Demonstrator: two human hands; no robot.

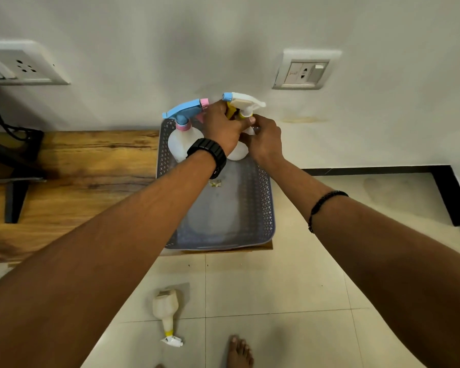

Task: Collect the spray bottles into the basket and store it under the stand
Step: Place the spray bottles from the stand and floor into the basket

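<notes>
A grey perforated basket [263,197] rests on the right end of a low wooden stand [91,166] against the wall. At its far end stands a white spray bottle with a blue and pink head [182,140]. Beside it stands a second white bottle with a white and yellow head [243,102]. My left hand [221,126] and my right hand [263,136] are both closed around this second bottle's neck and body. A third white spray bottle [166,312] lies on its side on the floor tiles, near my bare foot [239,351].
Two wall sockets [302,71] are on the wall above the stand. A black monitor foot and cables [14,166] occupy the stand's left part. The cream tiled floor [276,288] has a dark skirting border [449,192] at the right.
</notes>
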